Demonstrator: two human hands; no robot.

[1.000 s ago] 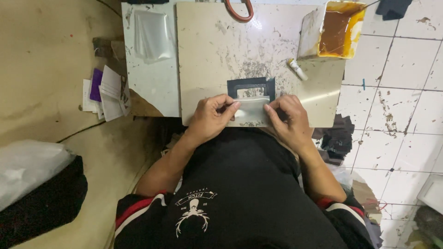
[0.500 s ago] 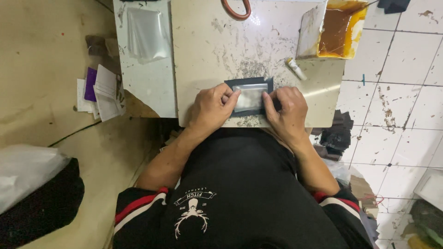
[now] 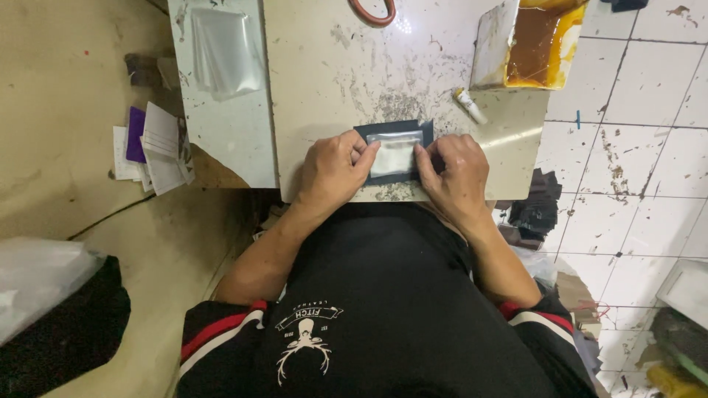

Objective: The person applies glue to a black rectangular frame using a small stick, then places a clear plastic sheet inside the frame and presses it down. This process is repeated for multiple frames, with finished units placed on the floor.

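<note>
1. A dark matt frame piece (image 3: pixel 393 133), looking like leather, is being pressed by both hands.
2. A clear glossy plastic film (image 3: pixel 395 155) is being held over it.
3. The worktop (image 3: pixel 332 81) is being seen as smooth, scuffed and stained.

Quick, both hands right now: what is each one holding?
Left hand: fingers pinch the left edge of the clear plastic sheet on the dark leather piece.
Right hand: pinches its right edge.

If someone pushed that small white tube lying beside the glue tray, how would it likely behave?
The white tube looks small and round-bodied, so it would probably roll or skid lightly. It lies flat on the worktable, so tipping seems unlikely.
</note>
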